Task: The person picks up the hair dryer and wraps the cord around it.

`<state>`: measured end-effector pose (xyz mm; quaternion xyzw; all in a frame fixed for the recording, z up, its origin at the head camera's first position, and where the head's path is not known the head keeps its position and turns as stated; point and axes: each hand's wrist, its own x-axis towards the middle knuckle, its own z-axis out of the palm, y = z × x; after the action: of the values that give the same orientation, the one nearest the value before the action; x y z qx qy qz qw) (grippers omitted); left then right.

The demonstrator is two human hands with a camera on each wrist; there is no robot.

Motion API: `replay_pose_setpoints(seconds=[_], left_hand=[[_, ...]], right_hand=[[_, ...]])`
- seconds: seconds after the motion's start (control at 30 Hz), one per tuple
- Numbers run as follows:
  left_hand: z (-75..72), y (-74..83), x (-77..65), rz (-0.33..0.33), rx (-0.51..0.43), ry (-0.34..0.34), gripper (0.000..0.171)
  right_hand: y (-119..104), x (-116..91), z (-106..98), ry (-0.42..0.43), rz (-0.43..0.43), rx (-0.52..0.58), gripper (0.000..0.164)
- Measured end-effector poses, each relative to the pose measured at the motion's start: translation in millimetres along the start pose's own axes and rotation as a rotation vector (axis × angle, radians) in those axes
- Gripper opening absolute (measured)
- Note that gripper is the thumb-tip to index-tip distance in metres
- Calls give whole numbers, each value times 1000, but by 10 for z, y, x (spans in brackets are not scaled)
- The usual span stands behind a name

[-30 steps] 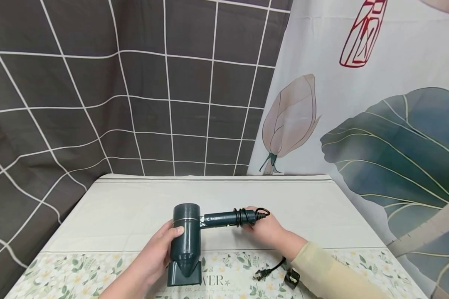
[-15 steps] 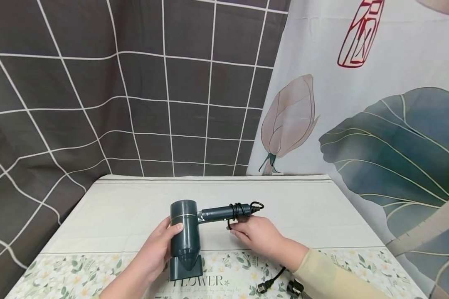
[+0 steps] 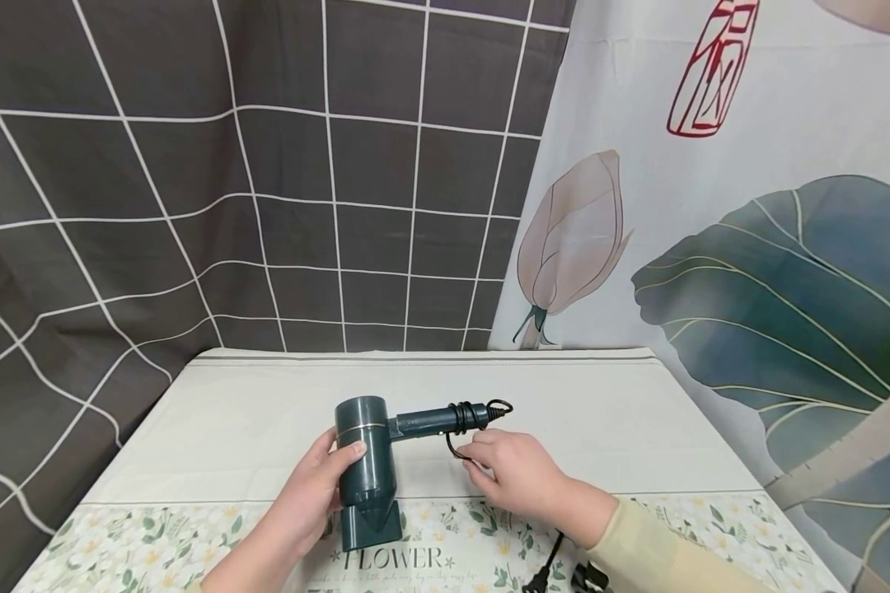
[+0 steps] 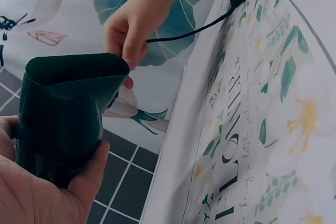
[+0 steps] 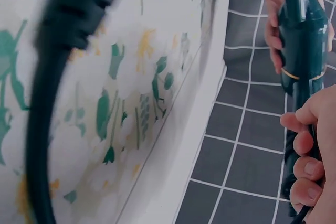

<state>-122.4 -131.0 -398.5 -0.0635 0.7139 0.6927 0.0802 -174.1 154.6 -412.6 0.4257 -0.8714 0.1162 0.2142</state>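
A dark green hair dryer (image 3: 371,473) is held above the table, its handle (image 3: 423,422) pointing right and its flat nozzle (image 3: 371,525) towards me. My left hand (image 3: 311,486) grips the barrel, thumb on the near side; the left wrist view shows the nozzle's slot (image 4: 76,72) above that palm. Black cord (image 3: 463,417) is wound round the handle's end. Below those coils my right hand (image 3: 519,473) pinches a loose length of it, fingers curled, as the right wrist view also shows (image 5: 320,150). A plug (image 3: 536,583) dangles under the right forearm.
A white cloth (image 3: 282,412) with a flowered front band covers the table. Behind it hangs a dark grid-patterned curtain (image 3: 374,165), and at right a white one (image 3: 586,107) with a printed lotus. Beside the plug is another black piece (image 3: 589,576), partly hidden by the sleeve.
My right hand has come from behind the handle's end to below it, drawing a stretch of cord off the coils. The dryer has shifted slightly left and tilted; the plug has dropped lower.
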Motion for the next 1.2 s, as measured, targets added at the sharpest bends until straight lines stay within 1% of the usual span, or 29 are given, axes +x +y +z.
replay_pose_setpoints(seconds=[0.17, 0.37, 0.5, 0.67, 0.9, 0.97, 1.07, 1.2], left_hand=[[-3, -35, 29, 8, 26, 0, 86], [-5, -52, 40, -4, 22, -5, 85], [-1, -50, 30, -22, 17, -8, 84], [6, -42, 21, -23, 30, -14, 84], [11, -46, 20, -29, 62, -23, 83], [7, -54, 22, -37, 64, -33, 82], [-5, -69, 19, -45, 67, -64, 80], [-24, -81, 10, -42, 79, -102, 79]], right_hand=[[-18, 12, -51, 27, -14, -16, 13], [-17, 24, -89, 42, -17, -18, 10], [17, 39, -94, 85, -54, -30, 10], [62, 65, -112, 138, -101, -24, 11], [102, 96, -145, 171, -120, -1, 12], [117, 97, -148, 181, -119, 8, 13], [142, 96, -147, 189, -121, 23, 13], [176, 92, -153, 174, -112, 36, 15]])
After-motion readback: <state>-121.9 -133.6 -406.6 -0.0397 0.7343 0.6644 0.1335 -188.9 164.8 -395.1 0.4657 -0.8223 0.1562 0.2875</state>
